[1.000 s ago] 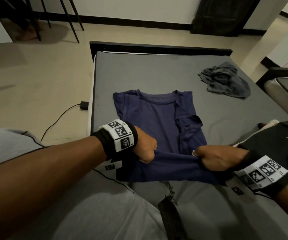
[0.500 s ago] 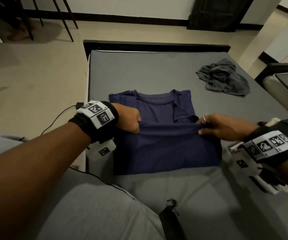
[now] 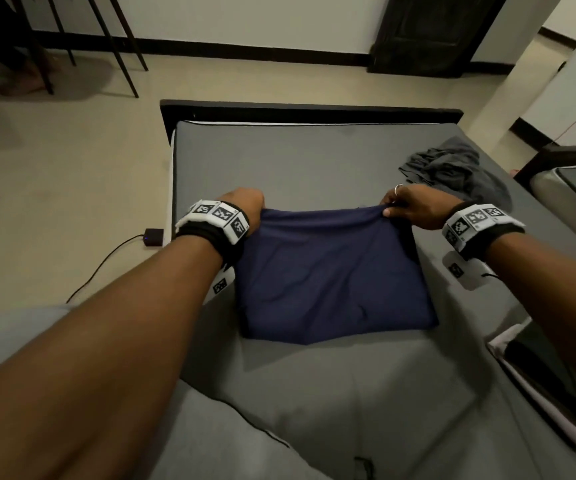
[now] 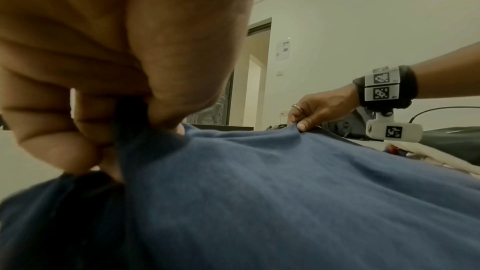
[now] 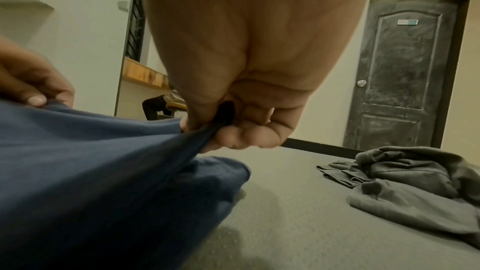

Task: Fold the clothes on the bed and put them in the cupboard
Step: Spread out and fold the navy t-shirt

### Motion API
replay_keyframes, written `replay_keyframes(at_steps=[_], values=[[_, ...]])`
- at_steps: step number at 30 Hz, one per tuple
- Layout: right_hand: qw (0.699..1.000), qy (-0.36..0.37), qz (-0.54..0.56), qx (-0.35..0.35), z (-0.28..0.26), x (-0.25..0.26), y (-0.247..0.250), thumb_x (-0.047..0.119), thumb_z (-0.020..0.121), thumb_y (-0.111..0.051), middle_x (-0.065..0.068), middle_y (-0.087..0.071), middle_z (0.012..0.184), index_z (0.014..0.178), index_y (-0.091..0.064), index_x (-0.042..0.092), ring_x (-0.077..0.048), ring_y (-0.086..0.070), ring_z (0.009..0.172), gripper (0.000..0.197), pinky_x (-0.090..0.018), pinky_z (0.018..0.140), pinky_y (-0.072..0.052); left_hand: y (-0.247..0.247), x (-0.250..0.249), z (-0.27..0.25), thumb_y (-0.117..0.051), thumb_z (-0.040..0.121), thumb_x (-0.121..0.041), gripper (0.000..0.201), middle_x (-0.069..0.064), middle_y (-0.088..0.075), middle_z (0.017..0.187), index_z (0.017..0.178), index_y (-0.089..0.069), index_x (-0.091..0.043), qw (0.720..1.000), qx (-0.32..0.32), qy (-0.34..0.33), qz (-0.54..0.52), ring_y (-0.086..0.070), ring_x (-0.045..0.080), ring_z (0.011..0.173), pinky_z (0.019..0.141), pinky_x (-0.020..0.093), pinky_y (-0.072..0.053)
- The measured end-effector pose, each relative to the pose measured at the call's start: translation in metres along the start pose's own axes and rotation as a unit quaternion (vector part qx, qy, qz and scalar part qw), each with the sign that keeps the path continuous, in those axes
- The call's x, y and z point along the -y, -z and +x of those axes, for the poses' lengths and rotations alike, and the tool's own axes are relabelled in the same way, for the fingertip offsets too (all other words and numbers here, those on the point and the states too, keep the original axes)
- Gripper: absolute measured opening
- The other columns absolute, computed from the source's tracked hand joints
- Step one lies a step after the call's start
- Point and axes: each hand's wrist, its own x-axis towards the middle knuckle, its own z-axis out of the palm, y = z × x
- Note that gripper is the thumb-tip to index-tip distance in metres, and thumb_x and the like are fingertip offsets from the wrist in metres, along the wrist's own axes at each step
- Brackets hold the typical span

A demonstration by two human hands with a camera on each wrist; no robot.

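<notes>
Blue shirt (image 3: pixel 331 278) sits mid-frame in the head view, on the bed (image 3: pixel 279 157), doubled over into a rough rectangle. Left hand (image 3: pixel 245 204) and right hand (image 3: pixel 407 204) each pinch a far corner of the top layer, thumb against curled fingers (image 5: pixel 233 137), cloth held just off the layer below and pulled taut between them. Neither corner is released.

Status, as I read it:
- Shirt: fold nearly done. Top edge needs laying down and flattening; possibly one more fold to make it compact.
- Grey garment (image 3: pixel 452 171), upper right of head view, near the right hand but apart from the shirt: crumpled, unfolded.
- Dark and white items at the right edge of head view: partly cut off, can't tell if they're folded clothes or something else.
- Cupboard: not in any view. Nothing visibly stowed.

Call it under halfway: one garment close to folded, at least one untouched, all the stowing left.
</notes>
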Motion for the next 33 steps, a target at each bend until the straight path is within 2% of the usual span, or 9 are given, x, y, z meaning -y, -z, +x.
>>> replay_keyframes(at_steps=[5, 10, 15, 17, 19, 21, 24, 30, 33], values=[[0.999, -0.037, -0.021, -0.023, 0.021, -0.002, -0.01, 0.022, 0.1, -0.059, -0.006, -0.068, 0.109, 0.119, -0.066, 0.018, -0.025, -0.063, 0.1, 0.021, -0.03, 0.084, -0.042, -0.009, -0.005, 0.014, -0.048, 0.096, -0.012, 0.027, 0.017, -0.064, 0.12, 0.119, -0.061, -0.012, 0.997, -0.067, 0.03, 0.039, -0.061, 0.039, 0.109, 0.089, 0.044, -0.051], [0.991, -0.106, -0.017, -0.085, 0.002, 0.01, -0.02, 0.034, 0.098, -0.06, -0.014, -0.062, 0.122, 0.146, -0.043, 0.015, -0.033, -0.06, 0.111, 0.055, -0.042, 0.093, -0.048, -0.002, -0.023, 0.004, -0.056, 0.093, -0.02, 0.039, 0.015, -0.048, 0.134, 0.131, -0.051, -0.011, 0.99, -0.1, 0.067, 0.078, -0.045, 0.036, 0.124, 0.096, 0.047, -0.043], [0.987, -0.013, -0.024, -0.16, -0.07, 0.04, -0.045, 0.056, 0.092, -0.057, -0.016, -0.051, 0.132, 0.143, -0.047, 0.014, -0.036, -0.053, 0.118, 0.066, -0.046, 0.101, -0.045, -0.008, -0.062, -0.037, -0.07, 0.074, -0.068, 0.08, 0.009, -0.042, 0.134, 0.133, -0.048, -0.02, 0.995, -0.055, -0.075, 0.04, -0.04, 0.033, 0.127, 0.101, 0.05, -0.042], [0.991, 0.042, -0.025, -0.124, -0.097, 0.064, -0.063, 0.069, 0.088, -0.051, -0.013, -0.043, 0.148, 0.149, -0.041, 0.017, -0.033, -0.044, 0.134, 0.081, -0.046, 0.112, -0.038, -0.026, -0.081, -0.056, -0.066, 0.068, -0.078, 0.098, 0.007, -0.035, 0.144, 0.145, -0.038, -0.024, 0.985, -0.049, -0.166, 0.009, -0.031, 0.033, 0.137, 0.11, 0.053, -0.033], [0.999, 0.041, -0.025, -0.022, -0.117, 0.086, -0.086, 0.083, 0.083, -0.039, -0.006, -0.015, 0.166, 0.16, -0.019, 0.025, -0.027, -0.015, 0.152, 0.098, -0.046, 0.122, -0.019, -0.053, -0.091, -0.071, -0.061, 0.067, -0.083, 0.114, 0.007, -0.017, 0.16, 0.155, -0.02, -0.024, 0.978, -0.002, -0.208, -0.006, -0.009, 0.033, 0.149, 0.118, 0.06, -0.016], [0.995, 0.022, -0.063, 0.073, -0.127, 0.09, -0.111, 0.092, 0.077, -0.022, 0.002, 0.016, 0.167, 0.159, 0.007, 0.033, -0.022, 0.014, 0.153, 0.105, -0.051, 0.124, -0.004, -0.081, -0.087, -0.077, -0.059, 0.062, -0.088, 0.128, 0.005, 0.005, 0.166, 0.158, -0.001, -0.025, 0.981, 0.055, -0.182, 0.029, 0.01, 0.035, 0.151, 0.119, 0.062, -0.003], [0.989, 0.006, -0.101, 0.112, -0.129, 0.073, -0.122, 0.098, 0.069, -0.007, 0.01, 0.032, 0.161, 0.153, 0.024, 0.039, -0.022, 0.029, 0.148, 0.107, -0.057, 0.123, 0.0, -0.1, -0.056, -0.078, -0.054, 0.053, -0.097, 0.142, 0.001, 0.023, 0.163, 0.156, 0.017, -0.027, 0.983, 0.104, -0.123, 0.087, 0.023, 0.033, 0.149, 0.116, 0.064, 0.01], [0.979, -0.048, -0.083, 0.18, -0.145, 0.053, -0.1, 0.105, 0.055, -0.002, 0.004, 0.032, 0.161, 0.153, 0.027, 0.032, -0.026, 0.021, 0.151, 0.125, -0.052, 0.124, -0.001, -0.082, -0.003, -0.088, -0.038, 0.049, -0.104, 0.139, -0.007, 0.033, 0.159, 0.153, 0.023, -0.033, 0.986, 0.16, 0.025, 0.028, 0.026, 0.036, 0.147, 0.112, 0.072, 0.008], [0.984, -0.086, -0.066, 0.144, -0.137, 0.062, -0.084, 0.103, 0.056, 0.002, -0.001, 0.023, 0.164, 0.159, 0.014, 0.026, -0.027, 0.014, 0.153, 0.128, -0.051, 0.124, 0.002, -0.072, -0.012, -0.094, -0.013, 0.056, -0.104, 0.128, 0.002, 0.025, 0.163, 0.155, 0.016, -0.028, 0.995, 0.057, 0.071, 0.033, 0.019, 0.038, 0.149, 0.114, 0.066, 0.012]])
